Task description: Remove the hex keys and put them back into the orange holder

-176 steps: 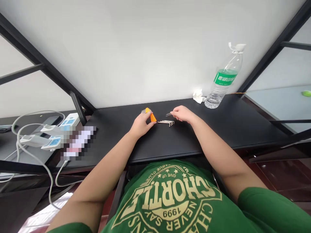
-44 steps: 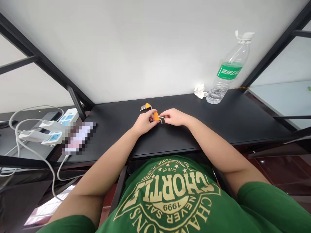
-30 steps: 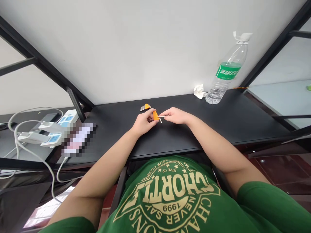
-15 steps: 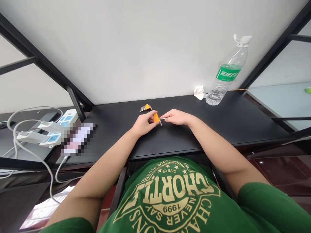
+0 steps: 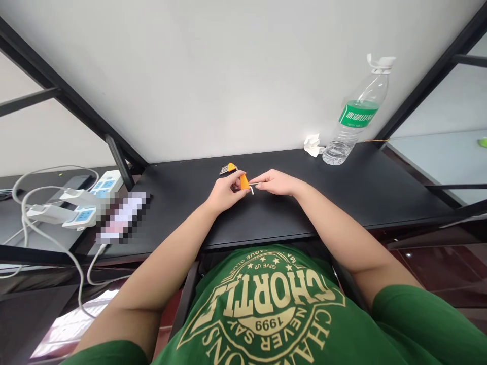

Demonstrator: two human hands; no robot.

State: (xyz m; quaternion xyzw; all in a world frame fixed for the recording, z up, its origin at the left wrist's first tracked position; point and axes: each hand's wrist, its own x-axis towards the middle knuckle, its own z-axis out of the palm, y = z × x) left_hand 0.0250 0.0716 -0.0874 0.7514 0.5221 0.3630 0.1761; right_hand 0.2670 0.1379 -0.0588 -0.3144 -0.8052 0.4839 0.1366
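Observation:
My left hand [image 5: 227,191] grips an orange hex key holder [image 5: 244,182] between thumb and fingers, above the black desk. A bent metal key end [image 5: 251,190] sticks out at the holder's lower right. My right hand [image 5: 278,182] pinches a thin hex key [image 5: 255,183] that reaches to the holder's right side; whether its tip sits inside a slot is too small to tell. Just behind my left hand, a second orange holder with several hex keys [image 5: 231,167] lies on the desk.
A clear water bottle [image 5: 352,119] with a green label stands at the back right, beside a crumpled tissue [image 5: 313,145]. To the left are a blurred-out phone [image 5: 124,218], a white power strip [image 5: 108,185] with plugs and cables, and black frame bars [image 5: 117,161]. The black desk [image 5: 182,223] has its front edge near my shirt.
Both hands stay almost in place. The bent key end at the holder has shifted up very slightly.

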